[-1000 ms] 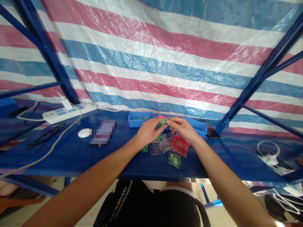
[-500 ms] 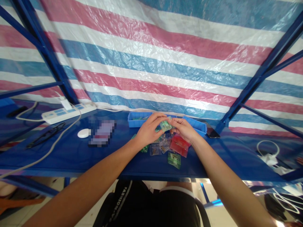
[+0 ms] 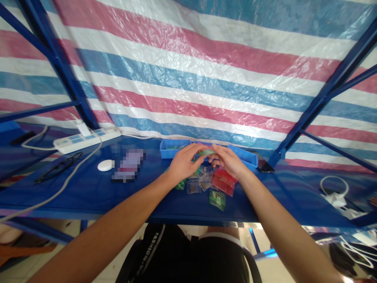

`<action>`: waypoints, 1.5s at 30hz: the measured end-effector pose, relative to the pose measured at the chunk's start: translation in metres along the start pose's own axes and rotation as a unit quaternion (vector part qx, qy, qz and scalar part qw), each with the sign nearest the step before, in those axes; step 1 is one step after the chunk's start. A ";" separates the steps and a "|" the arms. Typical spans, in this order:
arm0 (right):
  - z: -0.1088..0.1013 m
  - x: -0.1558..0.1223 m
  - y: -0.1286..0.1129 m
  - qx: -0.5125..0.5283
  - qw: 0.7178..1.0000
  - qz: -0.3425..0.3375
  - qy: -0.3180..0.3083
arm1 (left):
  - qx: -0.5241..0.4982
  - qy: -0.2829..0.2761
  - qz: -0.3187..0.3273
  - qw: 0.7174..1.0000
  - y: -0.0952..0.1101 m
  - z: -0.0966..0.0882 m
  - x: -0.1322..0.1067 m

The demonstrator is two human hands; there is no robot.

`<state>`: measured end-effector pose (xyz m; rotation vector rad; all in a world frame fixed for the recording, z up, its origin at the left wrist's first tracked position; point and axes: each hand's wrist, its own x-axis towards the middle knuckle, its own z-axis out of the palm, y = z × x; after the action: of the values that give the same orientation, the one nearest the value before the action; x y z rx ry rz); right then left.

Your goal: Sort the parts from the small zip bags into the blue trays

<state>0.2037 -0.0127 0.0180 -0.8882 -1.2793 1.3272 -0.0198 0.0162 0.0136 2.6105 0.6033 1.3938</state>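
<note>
Between my two hands is a small green plastic bag (image 3: 207, 152), seen nearly edge-on. My left hand (image 3: 185, 162) pinches its left side, and the fingers of my right hand (image 3: 226, 160) close on its right side. Below them on the blue table lie clear bags (image 3: 194, 185) with small metal parts, a red bag (image 3: 224, 181) and a green bag (image 3: 217, 199) with dark pieces inside. More green bags (image 3: 180, 184) lie partly hidden under my left wrist. Behind my hands stand blue bins, the left one (image 3: 167, 154) holding green items and the right one (image 3: 249, 159) partly covered.
Left on the table (image 3: 97, 196) are a white power strip (image 3: 70, 144) with a cable, black glasses (image 3: 59, 168), a white round case (image 3: 105, 165) and a pixelated phone-like item (image 3: 129, 166). A dark phone (image 3: 266, 163) lies right of the bins. Striped sheeting (image 3: 188, 78) hangs behind.
The green bag has tilted from showing its face to nearly edge-on, and my fingers have shifted around it. The bags on the table look the same.
</note>
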 end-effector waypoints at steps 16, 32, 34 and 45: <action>-0.002 0.000 0.004 -0.165 0.984 -0.021 -0.069 | 0.017 -0.063 -0.027 0.998 0.001 0.002 -0.002; -0.001 -0.002 0.005 -0.191 0.978 -0.017 -0.079 | 0.013 -0.075 -0.027 0.997 0.004 0.001 -0.003; 0.000 -0.002 0.005 -0.190 0.979 -0.020 -0.076 | 0.012 -0.071 -0.027 0.997 0.003 0.001 -0.003; -0.003 0.001 0.006 -0.207 0.975 -0.052 -0.054 | -0.005 -0.076 -0.039 0.996 0.005 0.001 -0.003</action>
<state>0.2052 -0.0105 0.0116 -1.0268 -1.7025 1.0543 -0.0186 0.0108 0.0120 2.6241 0.6662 1.1609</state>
